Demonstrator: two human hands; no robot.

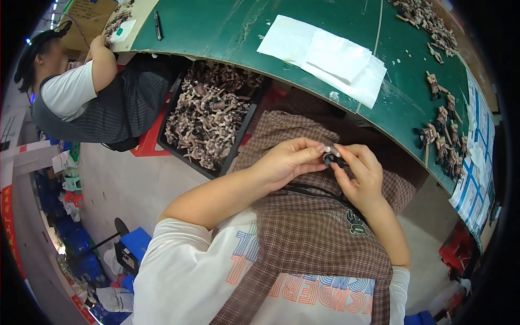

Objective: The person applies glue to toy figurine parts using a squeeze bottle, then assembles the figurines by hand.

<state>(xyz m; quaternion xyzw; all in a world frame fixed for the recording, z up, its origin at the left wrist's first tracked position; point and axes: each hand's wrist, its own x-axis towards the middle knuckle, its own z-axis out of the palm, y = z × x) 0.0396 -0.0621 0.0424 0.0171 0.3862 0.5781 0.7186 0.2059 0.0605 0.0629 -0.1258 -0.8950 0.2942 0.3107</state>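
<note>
Above my lap, close to the table's front edge, I hold a small toy figure [332, 157] between both hands. It has pale and dark parts; much of it is covered by my fingers. My left hand [293, 161] pinches its left side with thumb and fingers. From the other side my right hand [362, 174] grips it, with the thumb below and the fingertips above. Several similar small figures [442, 142] lie in a loose group on the green table [227, 32] to the right.
A black crate [205, 172] heaped with small figure parts [208, 114] stands left of my lap. White paper sheets [338, 57] and a black pen [157, 25] lie on the table. More parts [430, 24] are piled far right. A co-worker [81, 92] sits at the left.
</note>
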